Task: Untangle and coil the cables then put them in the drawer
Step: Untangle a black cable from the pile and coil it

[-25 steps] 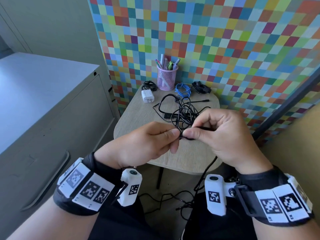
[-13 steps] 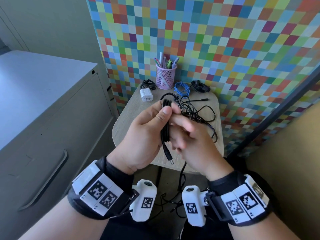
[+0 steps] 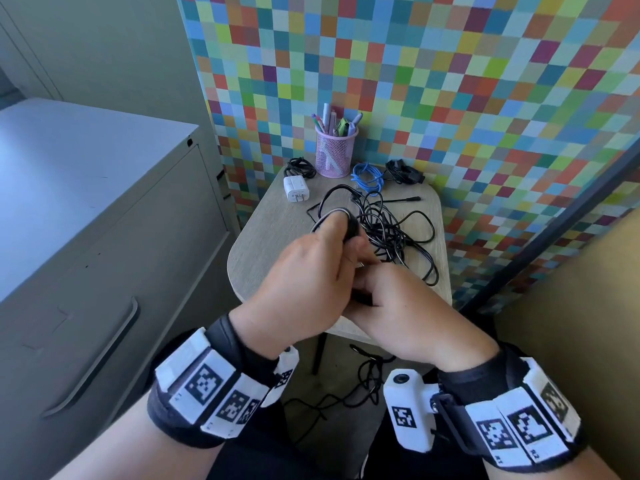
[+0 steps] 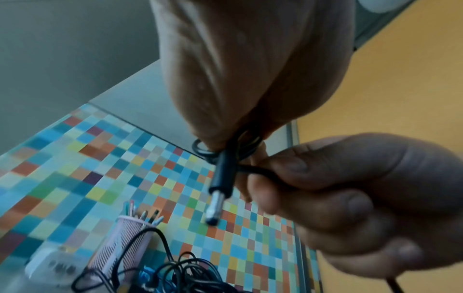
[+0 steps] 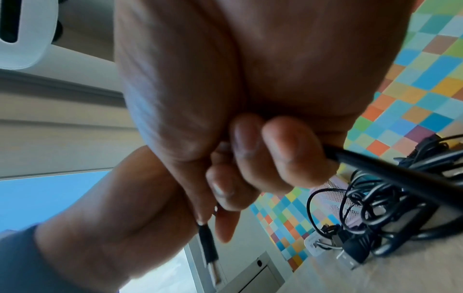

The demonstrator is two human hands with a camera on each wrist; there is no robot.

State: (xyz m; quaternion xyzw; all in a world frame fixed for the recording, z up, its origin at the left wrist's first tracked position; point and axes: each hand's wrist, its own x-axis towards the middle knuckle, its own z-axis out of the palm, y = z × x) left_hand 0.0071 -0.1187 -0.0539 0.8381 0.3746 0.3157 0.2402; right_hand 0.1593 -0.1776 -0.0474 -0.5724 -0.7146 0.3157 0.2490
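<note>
Left hand point(image 3: 311, 268) pinches the small black coil point(image 4: 226, 147), plug hanging below; right hand point(image 3: 401, 306), just beside, grips the cable's point(image 5: 391, 172) trailing run.

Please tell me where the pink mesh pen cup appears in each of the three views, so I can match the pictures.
Head view: the pen cup stands at the far edge of the small table, against the checkered wall.
Left wrist view: pen cup at bottom left, behind black cables.
Right wrist view: pen cup at lower right, mostly hidden behind the cable tangle.
Shared landmark: the checkered wall behind it.
</note>
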